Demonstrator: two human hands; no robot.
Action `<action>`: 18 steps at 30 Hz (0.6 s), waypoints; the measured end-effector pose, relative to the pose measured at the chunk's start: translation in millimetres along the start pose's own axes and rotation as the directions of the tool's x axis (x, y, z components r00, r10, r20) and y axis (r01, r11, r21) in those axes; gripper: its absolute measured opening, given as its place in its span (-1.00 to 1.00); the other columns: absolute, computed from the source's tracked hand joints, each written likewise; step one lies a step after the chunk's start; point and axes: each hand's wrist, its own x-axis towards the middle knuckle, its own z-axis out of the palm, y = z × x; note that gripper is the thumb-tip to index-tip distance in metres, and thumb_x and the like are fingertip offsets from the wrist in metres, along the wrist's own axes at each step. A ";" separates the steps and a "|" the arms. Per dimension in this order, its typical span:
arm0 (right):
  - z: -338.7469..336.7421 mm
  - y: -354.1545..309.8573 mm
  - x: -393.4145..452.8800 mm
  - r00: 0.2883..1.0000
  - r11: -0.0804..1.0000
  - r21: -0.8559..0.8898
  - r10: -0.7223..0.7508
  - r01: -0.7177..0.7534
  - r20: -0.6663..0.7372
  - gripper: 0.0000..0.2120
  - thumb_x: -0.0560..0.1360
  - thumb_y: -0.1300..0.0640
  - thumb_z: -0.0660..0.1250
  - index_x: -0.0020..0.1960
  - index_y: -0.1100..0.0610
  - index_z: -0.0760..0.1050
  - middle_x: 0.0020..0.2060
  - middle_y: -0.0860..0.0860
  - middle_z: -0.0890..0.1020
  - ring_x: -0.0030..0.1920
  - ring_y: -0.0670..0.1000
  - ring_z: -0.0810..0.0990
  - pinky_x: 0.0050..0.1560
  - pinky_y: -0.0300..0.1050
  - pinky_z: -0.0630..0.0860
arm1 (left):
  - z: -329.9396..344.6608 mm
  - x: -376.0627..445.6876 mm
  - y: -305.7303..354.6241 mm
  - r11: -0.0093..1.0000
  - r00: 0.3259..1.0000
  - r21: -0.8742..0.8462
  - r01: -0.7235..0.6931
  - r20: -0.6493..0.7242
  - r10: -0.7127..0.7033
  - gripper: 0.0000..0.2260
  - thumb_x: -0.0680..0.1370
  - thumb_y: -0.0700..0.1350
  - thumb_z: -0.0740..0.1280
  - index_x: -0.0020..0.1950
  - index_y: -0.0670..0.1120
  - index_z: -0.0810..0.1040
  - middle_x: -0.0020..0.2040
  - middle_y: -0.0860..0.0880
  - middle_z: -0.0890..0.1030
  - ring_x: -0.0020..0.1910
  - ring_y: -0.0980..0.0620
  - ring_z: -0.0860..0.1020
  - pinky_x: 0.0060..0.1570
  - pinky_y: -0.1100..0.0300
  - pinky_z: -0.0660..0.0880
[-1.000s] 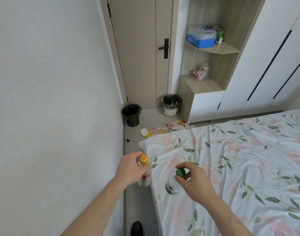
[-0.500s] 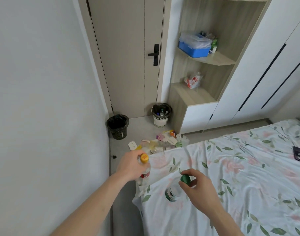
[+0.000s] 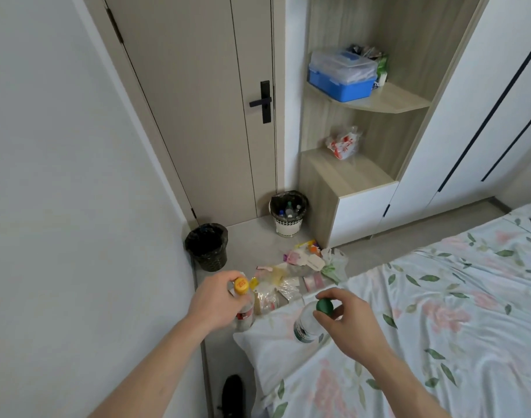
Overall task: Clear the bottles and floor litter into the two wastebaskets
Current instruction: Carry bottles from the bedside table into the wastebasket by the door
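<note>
Head view: left hand [image 3: 213,300] grips yellow-capped bottle [image 3: 243,307]; right hand [image 3: 350,319] pinches green-capped bottle [image 3: 311,322]

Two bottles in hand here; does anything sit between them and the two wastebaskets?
Yes. A litter pile covers the floor between the green-capped bottle in the right hand and the white wastebasket. The way from the yellow-capped bottle in the left hand to the black wastebasket looks open.

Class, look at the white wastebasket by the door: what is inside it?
The white wastebasket has a black liner holding several plastic bottles. Whatever lies beneath them is hidden.
</note>
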 end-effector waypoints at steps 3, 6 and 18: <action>10.6 -6.2 36.9 0.998 0.999 0.008 0.046 -0.045 -0.038 -0.77 0.43 0.01 0.50 0.02 -0.23 0.56 -0.18 -0.13 0.68 -0.28 -0.13 0.64 -0.23 -0.12 0.62 | -6.5 56.2 -9.6 0.999 0.998 -0.005 -0.042 0.046 0.042 -0.91 0.41 0.02 0.47 -0.11 0.15 0.64 -0.18 0.20 0.66 -0.15 0.18 0.60 -0.12 0.02 0.62; 25.2 -15.4 76.8 0.991 0.995 0.014 0.104 -0.103 -0.079 -0.77 0.42 -0.02 0.49 0.01 -0.26 0.56 -0.23 -0.15 0.69 -0.30 -0.13 0.66 -0.25 -0.07 0.63 | -13.1 115.0 -18.9 0.997 0.992 -0.018 -0.079 0.099 0.080 -0.90 0.39 0.04 0.46 -0.11 0.16 0.64 -0.19 0.19 0.66 -0.16 0.17 0.61 -0.12 0.02 0.61; 47.9 -77.4 193.3 0.967 0.981 -0.020 0.186 -0.192 -0.174 -0.79 0.45 -0.01 0.51 0.05 -0.19 0.59 -0.05 -0.25 0.65 -0.21 -0.22 0.63 -0.18 -0.21 0.61 | -63.3 290.9 -27.0 0.986 0.968 0.020 -0.165 0.195 0.158 -0.90 0.39 0.06 0.46 -0.13 0.15 0.61 -0.25 0.14 0.66 -0.26 0.07 0.62 -0.19 -0.01 0.62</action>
